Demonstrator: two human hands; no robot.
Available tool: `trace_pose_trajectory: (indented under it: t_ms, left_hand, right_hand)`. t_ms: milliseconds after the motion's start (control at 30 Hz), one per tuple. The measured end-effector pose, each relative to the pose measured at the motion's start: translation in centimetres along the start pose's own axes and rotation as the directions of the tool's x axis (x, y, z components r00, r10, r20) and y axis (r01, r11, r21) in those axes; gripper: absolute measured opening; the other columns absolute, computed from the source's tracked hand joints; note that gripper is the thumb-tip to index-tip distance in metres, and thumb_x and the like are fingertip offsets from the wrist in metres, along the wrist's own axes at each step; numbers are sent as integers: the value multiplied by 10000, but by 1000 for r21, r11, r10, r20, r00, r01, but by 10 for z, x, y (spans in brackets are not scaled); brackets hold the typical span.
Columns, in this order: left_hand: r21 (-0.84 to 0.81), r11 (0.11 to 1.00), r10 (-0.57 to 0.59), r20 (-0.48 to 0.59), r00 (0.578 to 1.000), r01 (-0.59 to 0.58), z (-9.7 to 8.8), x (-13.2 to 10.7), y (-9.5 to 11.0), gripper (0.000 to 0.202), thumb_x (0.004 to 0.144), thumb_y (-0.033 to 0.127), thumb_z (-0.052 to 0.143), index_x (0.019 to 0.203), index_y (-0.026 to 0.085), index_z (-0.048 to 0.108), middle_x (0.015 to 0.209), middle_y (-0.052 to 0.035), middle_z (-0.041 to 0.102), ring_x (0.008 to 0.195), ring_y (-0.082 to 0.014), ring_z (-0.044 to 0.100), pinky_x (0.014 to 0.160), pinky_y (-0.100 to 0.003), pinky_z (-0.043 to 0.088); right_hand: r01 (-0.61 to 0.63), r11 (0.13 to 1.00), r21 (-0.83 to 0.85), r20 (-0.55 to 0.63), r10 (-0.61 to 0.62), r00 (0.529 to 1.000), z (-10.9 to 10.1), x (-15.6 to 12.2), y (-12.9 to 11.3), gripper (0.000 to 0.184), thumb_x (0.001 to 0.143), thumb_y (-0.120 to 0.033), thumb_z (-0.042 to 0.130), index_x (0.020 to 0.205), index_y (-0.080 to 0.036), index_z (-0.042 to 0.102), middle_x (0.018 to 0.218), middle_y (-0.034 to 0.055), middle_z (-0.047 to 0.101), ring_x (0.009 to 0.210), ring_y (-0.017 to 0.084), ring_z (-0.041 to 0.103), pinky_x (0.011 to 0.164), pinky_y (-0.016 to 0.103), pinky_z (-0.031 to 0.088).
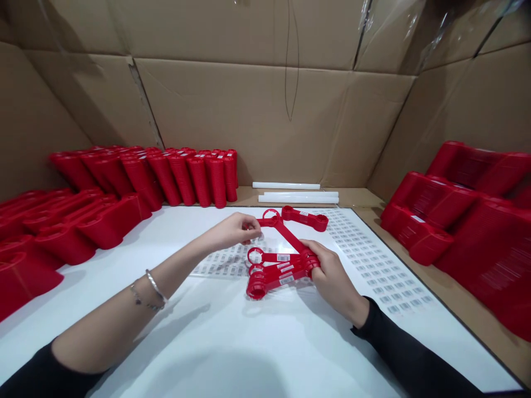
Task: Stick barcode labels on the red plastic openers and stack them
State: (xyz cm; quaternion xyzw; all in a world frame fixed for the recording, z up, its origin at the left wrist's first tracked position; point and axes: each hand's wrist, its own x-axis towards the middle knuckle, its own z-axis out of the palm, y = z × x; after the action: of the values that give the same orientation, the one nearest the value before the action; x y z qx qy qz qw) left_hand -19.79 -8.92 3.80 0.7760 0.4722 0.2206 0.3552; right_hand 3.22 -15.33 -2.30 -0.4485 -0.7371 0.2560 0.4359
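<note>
My right hand (332, 271) grips one end of a fanned bunch of flat red plastic pieces (274, 273) with ring-shaped ends, several bearing white barcode labels. My left hand (234, 229) pinches the far ring end of the top red piece (282, 229), which angles away from the bunch. A single labelled red piece (305, 217) lies flat on the white table (199, 331) just beyond. A sheet of barcode stickers (226, 262) lies under the bunch, between my hands.
Tall stacks of the same red pieces (145, 177) line the back left and left edge, and more stacks (464, 210) sit on the right. Another sticker sheet (369, 260) lies right of my hands. Two white tubes (296, 196) rest at the back. Cardboard walls surround the table.
</note>
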Motion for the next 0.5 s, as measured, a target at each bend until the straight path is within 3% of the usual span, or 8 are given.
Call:
trace_pose_trajectory:
  t_ms: [100,200,333,500]
  left_hand:
    - [-108,994,-33,-49,998,28,1,-9,24,202,724,358,611,683,161,613,530,43,480,456,-74,371,434,-203,255]
    - [-224,975,-18,-95,995,-4,20,-15,39,192,740,350,605,696,164,615,499,63,407,439,-62,297,420,-202,196]
    - [-312,950,-49,-139,989,3,42,-16,41,164,753,315,598,700,161,613,471,74,360,429,-60,263,414,-204,165]
    - [-376,927,-72,-152,986,9,46,-13,35,178,763,329,601,713,159,615,451,79,348,420,-56,257,410,-199,171]
  right_hand:
    - [-31,1000,3,-6,31,1000,1,0,-1,600,593,30,345,1121,-156,560,1115,67,621,1017,201,561,865,327,450]
    - [-18,1000,25,2,18,1000,3,0,-4,614,585,32,342,1123,-169,560,1116,56,623,1015,194,561,870,322,443]
    - [11,1000,29,1,-11,1000,5,-1,-7,620,581,31,342,1115,-188,566,1102,44,629,994,187,566,863,316,437]
    - [38,999,15,-1,-38,999,5,-2,-8,623,581,23,342,1120,-188,570,1118,47,626,993,188,566,869,315,427]
